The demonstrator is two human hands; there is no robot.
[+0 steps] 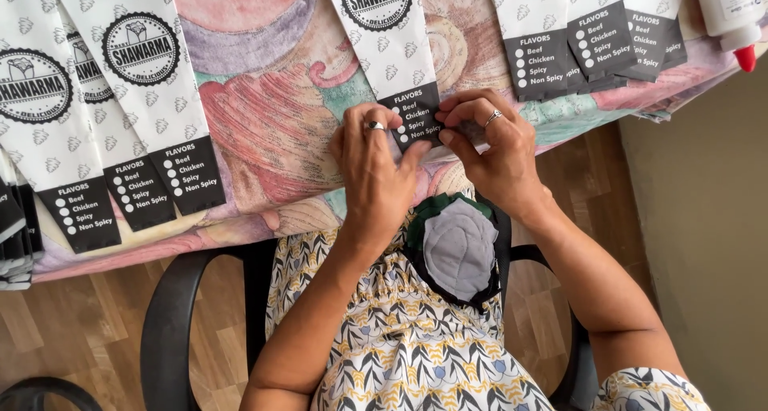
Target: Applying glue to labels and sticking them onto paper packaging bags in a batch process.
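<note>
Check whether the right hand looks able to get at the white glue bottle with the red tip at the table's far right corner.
Probably yes. The right hand is pressing the end of the paper sleeve, and the glue bottle lies on the same side. Only flat sleeves lie between them, nothing upright. It would need to let go first.

This looks like a home used as a small packaging workroom. A table edge [264, 219] in the middle of the frame is covered with a colourful patterned cloth [272, 123], and rows of printed white paper food sleeves [120, 99] lie across it from upper left to upper right. A white glue bottle with a red tip [732, 19] sits at the upper right. Below are wood-look flooring [80, 323], a black plastic armchair [172, 323], and a plain beige wall [704, 219] at right.
</note>
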